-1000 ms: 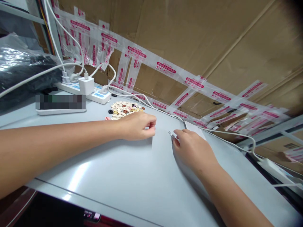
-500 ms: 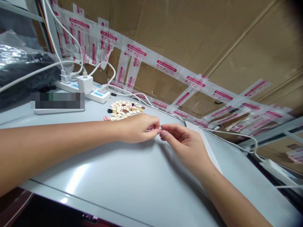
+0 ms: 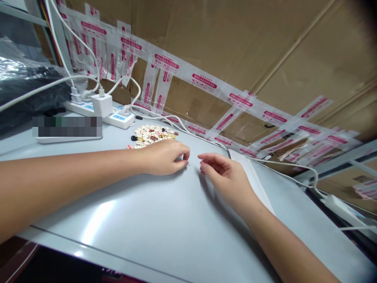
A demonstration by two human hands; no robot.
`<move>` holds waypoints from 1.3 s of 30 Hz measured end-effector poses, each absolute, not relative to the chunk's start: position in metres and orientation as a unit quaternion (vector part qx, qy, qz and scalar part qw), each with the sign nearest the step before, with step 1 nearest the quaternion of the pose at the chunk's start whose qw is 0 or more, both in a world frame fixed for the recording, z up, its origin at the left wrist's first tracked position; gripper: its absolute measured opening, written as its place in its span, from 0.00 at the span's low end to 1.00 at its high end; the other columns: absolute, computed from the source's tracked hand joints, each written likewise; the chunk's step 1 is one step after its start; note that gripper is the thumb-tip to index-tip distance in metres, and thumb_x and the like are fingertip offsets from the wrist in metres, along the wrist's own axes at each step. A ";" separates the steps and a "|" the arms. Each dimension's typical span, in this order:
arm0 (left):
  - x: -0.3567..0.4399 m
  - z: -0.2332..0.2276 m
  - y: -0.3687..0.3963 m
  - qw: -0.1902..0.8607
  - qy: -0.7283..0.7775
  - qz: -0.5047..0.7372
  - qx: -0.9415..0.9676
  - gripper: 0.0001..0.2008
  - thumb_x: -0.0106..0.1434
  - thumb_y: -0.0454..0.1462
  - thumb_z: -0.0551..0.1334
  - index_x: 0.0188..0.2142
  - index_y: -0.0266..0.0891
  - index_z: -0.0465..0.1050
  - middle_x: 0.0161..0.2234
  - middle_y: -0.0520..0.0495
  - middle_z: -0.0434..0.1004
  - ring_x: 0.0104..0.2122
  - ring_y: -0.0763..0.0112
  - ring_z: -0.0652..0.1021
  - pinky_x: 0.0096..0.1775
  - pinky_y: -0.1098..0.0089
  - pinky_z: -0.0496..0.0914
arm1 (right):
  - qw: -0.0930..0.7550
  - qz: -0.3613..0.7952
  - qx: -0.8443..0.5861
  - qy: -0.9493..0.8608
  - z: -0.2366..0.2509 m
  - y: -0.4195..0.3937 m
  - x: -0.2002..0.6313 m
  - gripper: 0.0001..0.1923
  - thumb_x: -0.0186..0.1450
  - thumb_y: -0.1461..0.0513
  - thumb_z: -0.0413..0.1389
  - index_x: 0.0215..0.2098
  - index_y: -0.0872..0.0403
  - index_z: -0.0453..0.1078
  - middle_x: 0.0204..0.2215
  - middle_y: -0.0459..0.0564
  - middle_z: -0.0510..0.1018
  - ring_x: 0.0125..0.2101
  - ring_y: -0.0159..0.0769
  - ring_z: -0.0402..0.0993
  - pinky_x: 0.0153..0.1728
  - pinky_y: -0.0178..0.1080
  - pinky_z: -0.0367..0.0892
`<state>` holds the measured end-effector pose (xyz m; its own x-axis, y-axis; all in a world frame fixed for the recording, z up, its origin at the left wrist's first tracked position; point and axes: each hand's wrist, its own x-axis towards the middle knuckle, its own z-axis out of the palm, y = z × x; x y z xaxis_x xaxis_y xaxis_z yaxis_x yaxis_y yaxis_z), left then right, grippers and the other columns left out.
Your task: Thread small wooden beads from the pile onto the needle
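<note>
On the grey tabletop (image 3: 153,220) lies a pile of small buttons (image 3: 150,135), mostly cream with some brown, yellow, pink and black ones. My left hand (image 3: 166,156) rests just in front of the pile and covers part of it. Its fingers are curled, thumb and forefinger close together; a tiny pale speck shows by their tips, too small to name. To its right, a short gap away, my right hand (image 3: 225,173) is raised slightly above the table. Between its thumb and fingers sits a small reddish button-like piece (image 3: 201,165), mostly hidden.
A white power strip (image 3: 125,120) with plugs and cables stands behind the pile, with a blurred-out flat device (image 3: 69,127) at left. A white sheet (image 3: 250,173) lies beyond my right hand. Taped cardboard (image 3: 206,35) walls the back.
My hands, whose fingertips met half a second ago, have drawn apart, leaving a gap. The left moved leftward; the right stays nearly in place. The whole view shifted slightly.
</note>
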<state>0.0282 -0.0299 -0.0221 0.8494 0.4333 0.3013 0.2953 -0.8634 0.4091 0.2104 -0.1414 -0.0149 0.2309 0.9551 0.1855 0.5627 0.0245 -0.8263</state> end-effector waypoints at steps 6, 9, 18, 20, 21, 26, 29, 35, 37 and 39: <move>0.027 -0.019 -0.029 0.183 0.189 0.190 0.946 0.09 0.64 0.39 0.57 0.34 0.39 0.74 0.34 0.49 0.76 0.34 0.70 0.73 0.36 0.70 0.62 | 0.346 0.152 -0.683 -0.625 -0.017 -0.142 0.213 0.11 0.60 0.63 0.55 0.36 0.52 0.80 0.35 0.49 0.82 0.31 0.36 0.75 0.35 0.40 0.68; 0.027 -0.018 -0.029 0.191 0.193 0.182 0.945 0.09 0.65 0.40 0.57 0.35 0.39 0.74 0.34 0.49 0.76 0.34 0.69 0.73 0.36 0.70 0.62 | 0.341 0.145 -0.684 -0.628 -0.019 -0.140 0.214 0.11 0.60 0.62 0.55 0.36 0.51 0.80 0.34 0.49 0.82 0.30 0.36 0.75 0.34 0.40 0.68; 0.028 -0.017 -0.031 0.216 0.193 0.172 0.942 0.11 0.65 0.39 0.56 0.39 0.41 0.76 0.37 0.50 0.78 0.36 0.69 0.74 0.37 0.70 0.63 | 0.346 0.143 -0.682 -0.628 -0.020 -0.140 0.216 0.10 0.61 0.60 0.56 0.37 0.51 0.79 0.34 0.49 0.82 0.30 0.37 0.75 0.34 0.40 0.68; 0.029 -0.016 -0.032 0.225 0.198 0.169 0.939 0.11 0.64 0.39 0.57 0.40 0.43 0.77 0.37 0.51 0.79 0.35 0.70 0.74 0.37 0.70 0.63 | 0.347 0.139 -0.685 -0.625 -0.020 -0.141 0.217 0.10 0.60 0.60 0.56 0.37 0.51 0.79 0.34 0.49 0.82 0.30 0.37 0.75 0.34 0.41 0.68; 0.031 -0.017 -0.033 0.226 0.202 0.169 0.938 0.11 0.63 0.40 0.57 0.40 0.43 0.77 0.37 0.52 0.79 0.34 0.70 0.74 0.37 0.70 0.63 | 0.348 0.135 -0.687 -0.624 -0.020 -0.141 0.218 0.11 0.60 0.60 0.56 0.37 0.51 0.79 0.34 0.49 0.82 0.30 0.37 0.75 0.34 0.41 0.68; 0.042 -0.023 -0.033 0.207 0.239 0.182 0.931 0.11 0.62 0.43 0.58 0.39 0.44 0.77 0.38 0.50 0.80 0.35 0.68 0.74 0.36 0.69 0.63 | 0.351 0.114 -0.685 -0.628 -0.018 -0.140 0.219 0.11 0.60 0.62 0.55 0.37 0.52 0.79 0.34 0.50 0.82 0.30 0.37 0.75 0.34 0.41 0.68; 0.048 -0.027 -0.031 0.205 0.267 0.183 0.924 0.13 0.61 0.46 0.59 0.37 0.44 0.78 0.35 0.50 0.80 0.33 0.66 0.75 0.34 0.69 0.62 | 0.350 0.104 -0.684 -0.631 -0.017 -0.140 0.219 0.11 0.60 0.62 0.55 0.37 0.53 0.79 0.33 0.50 0.82 0.29 0.36 0.75 0.34 0.40 0.68; 0.051 -0.028 -0.028 0.228 0.276 0.168 0.918 0.11 0.60 0.44 0.59 0.34 0.45 0.78 0.29 0.53 0.80 0.27 0.70 0.74 0.29 0.70 0.60 | 0.347 0.101 -0.682 -0.636 -0.018 -0.139 0.217 0.10 0.60 0.63 0.56 0.36 0.52 0.79 0.33 0.49 0.82 0.29 0.36 0.75 0.35 0.40 0.68; 0.051 -0.026 -0.029 0.225 0.277 0.157 0.921 0.11 0.60 0.43 0.59 0.34 0.44 0.79 0.29 0.52 0.80 0.27 0.69 0.74 0.29 0.70 0.60 | 0.349 0.107 -0.680 -0.636 -0.019 -0.139 0.217 0.10 0.60 0.63 0.56 0.37 0.52 0.79 0.33 0.49 0.82 0.30 0.37 0.76 0.35 0.41 0.68; 0.051 -0.023 -0.030 0.213 0.280 0.136 0.926 0.11 0.60 0.43 0.59 0.34 0.43 0.79 0.29 0.50 0.80 0.27 0.68 0.75 0.30 0.69 0.61 | 0.350 0.113 -0.678 -0.636 -0.019 -0.139 0.217 0.11 0.60 0.62 0.56 0.37 0.52 0.79 0.33 0.50 0.82 0.30 0.37 0.76 0.35 0.41 0.69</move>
<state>0.0512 -0.0299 -0.0225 0.8067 0.5758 0.1332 0.4599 -0.7531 0.4704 0.2169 -0.1386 -0.0193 0.1654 0.9417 0.2929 0.7836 0.0548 -0.6188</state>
